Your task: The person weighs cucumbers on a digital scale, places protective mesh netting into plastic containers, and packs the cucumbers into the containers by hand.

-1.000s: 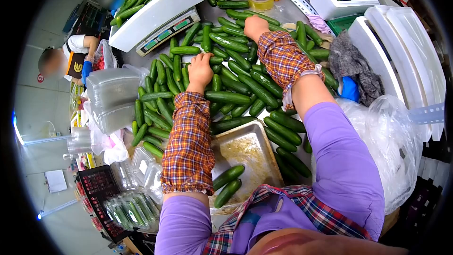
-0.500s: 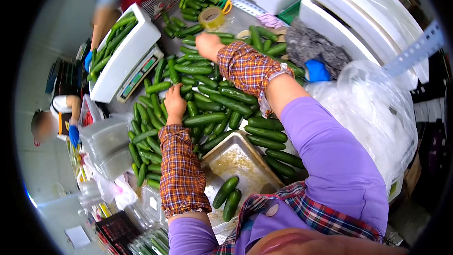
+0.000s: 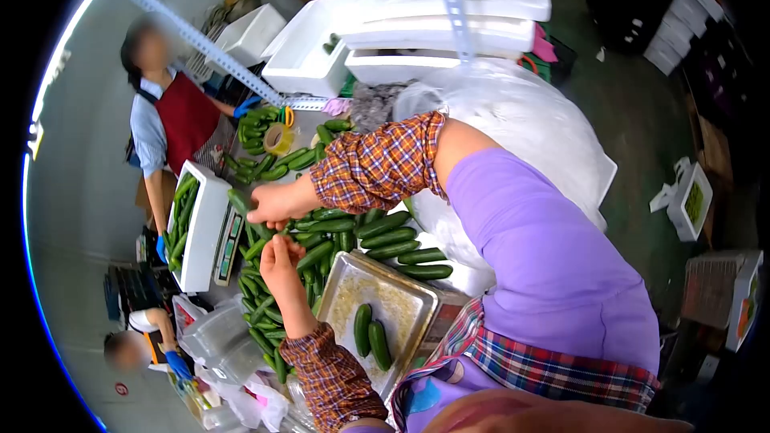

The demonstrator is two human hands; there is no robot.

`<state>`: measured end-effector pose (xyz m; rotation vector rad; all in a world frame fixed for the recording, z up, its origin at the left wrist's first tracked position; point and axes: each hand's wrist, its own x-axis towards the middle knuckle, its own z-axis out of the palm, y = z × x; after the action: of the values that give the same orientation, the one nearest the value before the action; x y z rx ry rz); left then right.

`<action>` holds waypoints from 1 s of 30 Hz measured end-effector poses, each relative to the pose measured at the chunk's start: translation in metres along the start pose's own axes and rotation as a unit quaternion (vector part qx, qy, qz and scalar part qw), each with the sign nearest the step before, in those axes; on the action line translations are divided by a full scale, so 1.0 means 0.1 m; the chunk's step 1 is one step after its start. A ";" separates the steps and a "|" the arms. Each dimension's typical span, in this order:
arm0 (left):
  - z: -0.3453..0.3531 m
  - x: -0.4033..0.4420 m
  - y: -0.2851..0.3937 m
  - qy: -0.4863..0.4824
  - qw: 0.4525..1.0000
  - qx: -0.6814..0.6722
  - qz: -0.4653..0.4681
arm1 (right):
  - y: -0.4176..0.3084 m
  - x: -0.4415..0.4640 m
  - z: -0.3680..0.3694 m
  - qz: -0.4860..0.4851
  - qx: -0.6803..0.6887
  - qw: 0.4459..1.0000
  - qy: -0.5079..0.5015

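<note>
A slender dark-green cucumber [image 3: 239, 202] is pinched in the right hand [image 3: 279, 202], right of a white rectangular foam box [image 3: 208, 224]. Nearer, the left hand [image 3: 283, 265] curls, its grip unclear; a rectangular silver metal tray [image 3: 407, 313] lies right.

The table [image 3: 302, 123] is gray and flat. Most of what I can see of it sits under a big, messy pile of green cucumbers [image 3: 315, 254]. They point every which way, and many lie on top of each other. A metal tray [image 3: 343, 297] sits at the near edge, right up against the pile. Farther back is a smaller bunch of short cucumbers [image 3: 253, 133], close to a fat yellow roll of tape [image 3: 269, 142]. Something with orange handles [image 3: 289, 116] lies just beside the tape. A scale [image 3: 227, 250] stands next to the pile.
</note>
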<state>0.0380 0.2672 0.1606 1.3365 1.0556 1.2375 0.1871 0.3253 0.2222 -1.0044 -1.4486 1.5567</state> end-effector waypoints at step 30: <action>1.16 -2.41 0.36 -0.125 0.954 0.234 0.141 | 0.04 -3.74 -1.87 -0.372 0.442 0.796 0.182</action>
<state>0.1284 0.0131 0.1664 2.0104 1.0347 1.0113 0.5055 0.0550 0.2267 -0.0931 -0.5524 1.1164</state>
